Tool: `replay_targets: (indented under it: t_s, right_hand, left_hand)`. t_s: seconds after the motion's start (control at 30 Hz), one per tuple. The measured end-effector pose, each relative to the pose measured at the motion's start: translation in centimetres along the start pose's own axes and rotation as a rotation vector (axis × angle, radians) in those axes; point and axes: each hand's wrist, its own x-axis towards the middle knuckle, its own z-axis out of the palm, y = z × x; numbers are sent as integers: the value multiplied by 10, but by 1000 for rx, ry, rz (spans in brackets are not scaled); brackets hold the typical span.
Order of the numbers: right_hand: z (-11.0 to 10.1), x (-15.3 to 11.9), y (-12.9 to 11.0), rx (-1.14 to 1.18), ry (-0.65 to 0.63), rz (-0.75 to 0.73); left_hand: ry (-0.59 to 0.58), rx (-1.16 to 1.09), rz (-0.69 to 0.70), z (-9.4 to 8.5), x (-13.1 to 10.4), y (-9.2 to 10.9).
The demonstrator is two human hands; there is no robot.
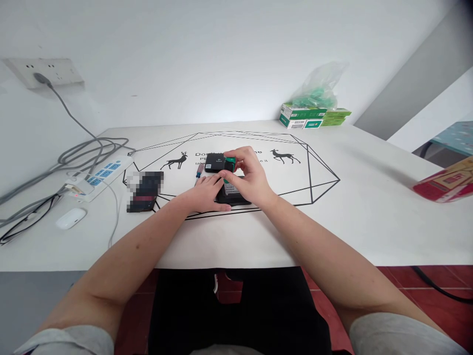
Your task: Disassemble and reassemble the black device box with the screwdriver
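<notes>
My right hand is closed, thumb and fingers pinching a small dark piece with a green edge. Just below that piece, a black case lies on the table with a grey labelled part in it. My left hand rests flat with its fingers stretched out and thumb apart, against the case's left side. Behind the hands sits a flat black cover with a small label. A screwdriver lies to the left of the cover, its tip close to my left fingers.
Left of my hands lies a dark, partly pixelated phone-like object. Farther left are a power strip, coiled cables, a white mouse-shaped case and glasses. Green boxes stand back right; a red package sits right.
</notes>
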Motion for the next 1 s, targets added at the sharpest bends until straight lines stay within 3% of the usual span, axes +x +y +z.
replay_targets:
  t_s: [0.3,0.57,1.0]
  right_hand:
    - [-3,-3,-5,91,-70,31]
    - [-1,0,-1,-47,10,-63]
    - [-2,-1,-6,10,-57,-20]
  left_hand:
    - [-9,29,-33,-1,1,2]
    - [12,-6,5,-1,0,2]
    - [13,2,-10,0,1,1]
